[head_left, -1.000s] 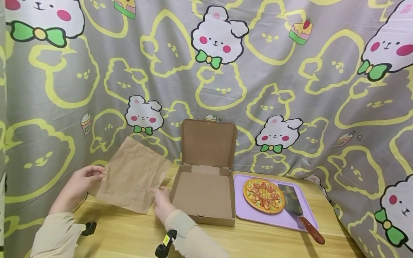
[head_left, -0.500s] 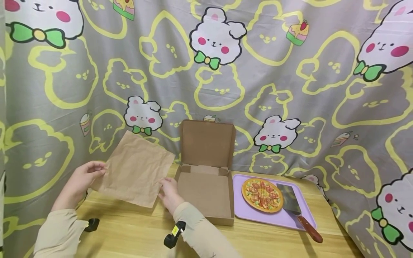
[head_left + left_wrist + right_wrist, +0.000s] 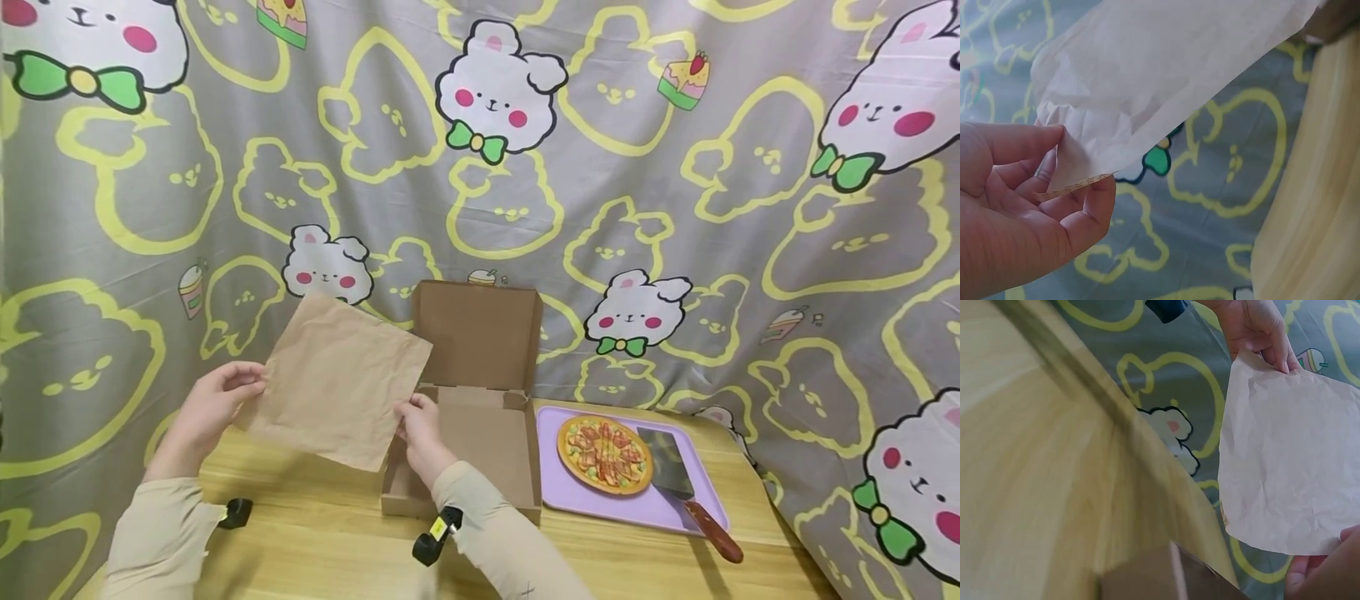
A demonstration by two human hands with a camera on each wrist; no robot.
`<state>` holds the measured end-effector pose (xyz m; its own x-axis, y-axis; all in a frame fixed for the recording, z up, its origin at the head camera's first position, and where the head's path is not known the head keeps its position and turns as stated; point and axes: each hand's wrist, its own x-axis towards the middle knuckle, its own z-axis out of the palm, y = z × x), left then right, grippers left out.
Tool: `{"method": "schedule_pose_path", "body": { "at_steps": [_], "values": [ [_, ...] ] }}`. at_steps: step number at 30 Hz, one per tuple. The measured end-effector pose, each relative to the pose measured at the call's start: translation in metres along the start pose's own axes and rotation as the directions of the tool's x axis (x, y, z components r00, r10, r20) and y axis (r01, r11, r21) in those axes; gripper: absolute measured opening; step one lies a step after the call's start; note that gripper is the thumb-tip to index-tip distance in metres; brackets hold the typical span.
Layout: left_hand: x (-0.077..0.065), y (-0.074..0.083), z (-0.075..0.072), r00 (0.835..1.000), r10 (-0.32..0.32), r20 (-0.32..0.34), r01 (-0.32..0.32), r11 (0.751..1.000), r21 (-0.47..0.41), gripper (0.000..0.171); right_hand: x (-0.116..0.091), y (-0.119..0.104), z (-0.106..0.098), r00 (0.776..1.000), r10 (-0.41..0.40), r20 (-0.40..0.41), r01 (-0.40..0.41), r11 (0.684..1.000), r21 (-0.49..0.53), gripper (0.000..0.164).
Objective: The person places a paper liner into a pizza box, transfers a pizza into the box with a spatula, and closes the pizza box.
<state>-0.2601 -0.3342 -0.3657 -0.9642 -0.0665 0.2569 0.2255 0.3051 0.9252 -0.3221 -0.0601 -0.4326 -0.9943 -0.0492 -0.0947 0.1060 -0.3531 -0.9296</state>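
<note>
Both hands hold up a square sheet of brown paper (image 3: 337, 379), slightly creased and tilted, above the table. My left hand (image 3: 217, 408) pinches its left edge; in the left wrist view the thumb and fingers of that hand (image 3: 1041, 200) close on a corner of the paper (image 3: 1116, 81). At the lower right edge my right hand (image 3: 423, 433) pinches the sheet between thumb and fingers. Behind the right hand stands an open cardboard pizza box (image 3: 491, 442), its lid (image 3: 476, 337) raised. The sheet overlaps the box's left part in the head view.
Right of the box lies a lilac tray (image 3: 558, 492) bearing a pizza (image 3: 604, 455) and a metal spatula (image 3: 667, 462), whose wooden handle (image 3: 714, 532) sticks out past the front rim. A patterned curtain (image 3: 420, 208) hangs behind the wooden table (image 3: 315, 542).
Both hands have carried the paper to the right and a little upward, so it now overlaps the box. Box, tray, pizza and spatula stay in place.
</note>
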Motion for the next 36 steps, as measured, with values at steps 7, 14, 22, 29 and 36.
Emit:
{"method": "schedule_pose_path", "body": {
  "at_steps": [7,14,22,29,36],
  "values": [
    [0.005,0.003,0.025,0.999,0.009,-0.037,-0.015,0.987,-0.159,0.018,0.004,-0.024,-0.023,0.997,-0.077,0.005,0.077,0.995,-0.064,0.015],
    [0.009,0.008,0.059,0.991,-0.035,-0.129,0.016,0.989,-0.144,0.017,0.01,-0.047,-0.051,0.987,-0.161,0.026,0.163,0.981,-0.107,0.012],
    [0.018,0.009,0.099,0.981,-0.112,-0.157,0.099,0.991,-0.091,0.028,0.013,-0.073,-0.087,0.979,-0.203,0.028,0.205,0.968,-0.143,0.015],
    [0.024,0.007,0.129,0.983,-0.121,-0.139,0.109,0.99,-0.092,0.034,0.014,-0.083,-0.117,0.981,-0.194,0.021,0.195,0.967,-0.163,0.01],
    [0.023,0.009,0.148,0.984,-0.174,-0.033,0.17,0.98,-0.1,0.033,0.012,-0.091,-0.146,0.982,-0.176,0.066,0.186,0.958,-0.219,0.009]
  ]
}}
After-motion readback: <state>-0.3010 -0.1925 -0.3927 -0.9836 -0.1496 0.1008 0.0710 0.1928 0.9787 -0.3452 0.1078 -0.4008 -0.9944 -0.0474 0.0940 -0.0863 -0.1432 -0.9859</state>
